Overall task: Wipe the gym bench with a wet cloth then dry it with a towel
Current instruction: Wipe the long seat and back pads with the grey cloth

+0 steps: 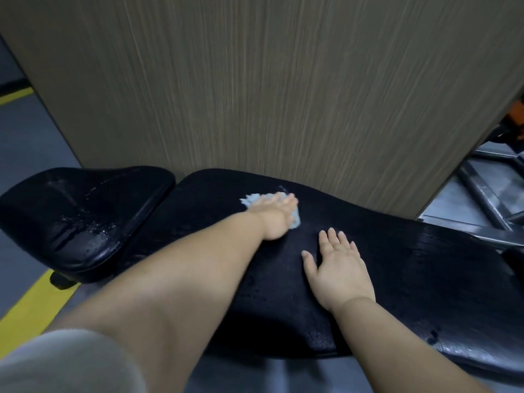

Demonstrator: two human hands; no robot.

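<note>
A black padded gym bench (411, 273) stretches across the view, its long back pad in the middle and right, its separate seat pad (76, 219) at the left. Water drops glisten on both pads. My left hand (279, 218) reaches far across the back pad and presses a pale blue-white cloth (251, 199) flat against its far edge, with cloth showing on both sides of the hand. My right hand (338, 268) lies flat on the pad nearer to me, fingers spread and straight, holding nothing.
A brown wood-grain wall panel (269, 95) rises right behind the bench. Grey metal frame bars (482, 199) lie at the right. The floor is grey with a yellow stripe (31, 304) at the lower left.
</note>
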